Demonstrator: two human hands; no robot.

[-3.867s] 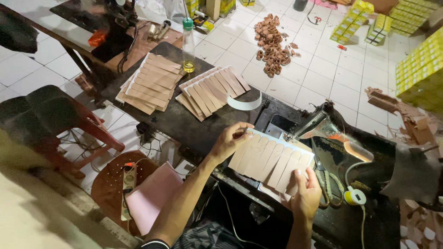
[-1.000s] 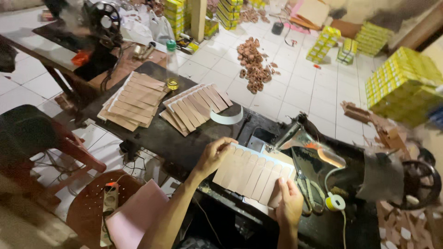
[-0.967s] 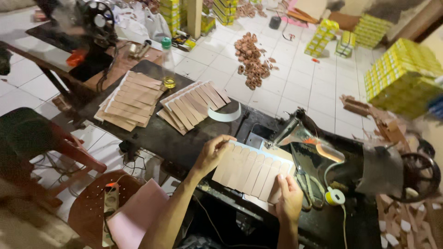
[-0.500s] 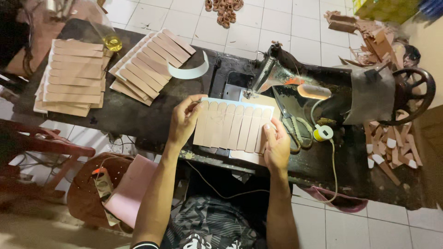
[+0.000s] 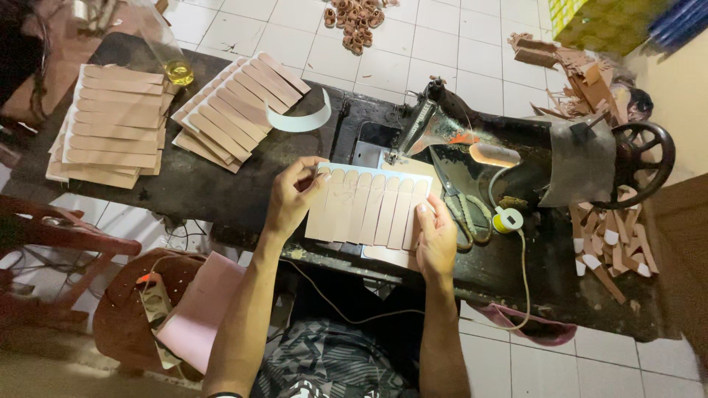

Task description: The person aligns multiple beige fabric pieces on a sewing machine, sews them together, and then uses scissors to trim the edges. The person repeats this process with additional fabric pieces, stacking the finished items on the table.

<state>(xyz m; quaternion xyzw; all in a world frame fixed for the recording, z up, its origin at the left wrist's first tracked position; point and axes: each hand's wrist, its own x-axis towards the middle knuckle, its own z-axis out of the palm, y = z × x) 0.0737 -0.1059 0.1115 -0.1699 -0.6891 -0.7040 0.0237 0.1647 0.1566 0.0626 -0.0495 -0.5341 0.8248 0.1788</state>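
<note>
A white backing sheet with several tan strips (image 5: pixel 369 208) laid side by side lies on the black table (image 5: pixel 221 188), just in front of the sewing machine (image 5: pixel 501 158). My left hand (image 5: pixel 291 197) pinches the sheet's left edge near its top corner. My right hand (image 5: pixel 435 237) presses on its right edge with fingers flat. The machine's needle area (image 5: pixel 394 155) is right behind the sheet's far edge. Scissors (image 5: pixel 461 206) lie beside my right hand.
Two more sets of tan strips (image 5: pixel 110 125) (image 5: pixel 236 107) lie on the table's left half, with a white curved band (image 5: pixel 306 118) and a glass of yellow liquid (image 5: pixel 177 66). A stool with a pink sheet (image 5: pixel 195 313) stands lower left. Leather scraps (image 5: pixel 612 243) pile at right.
The view has moved closer and more directly above the table. Both hands stay on the strip sheet, which sits nearer the needle than before.
</note>
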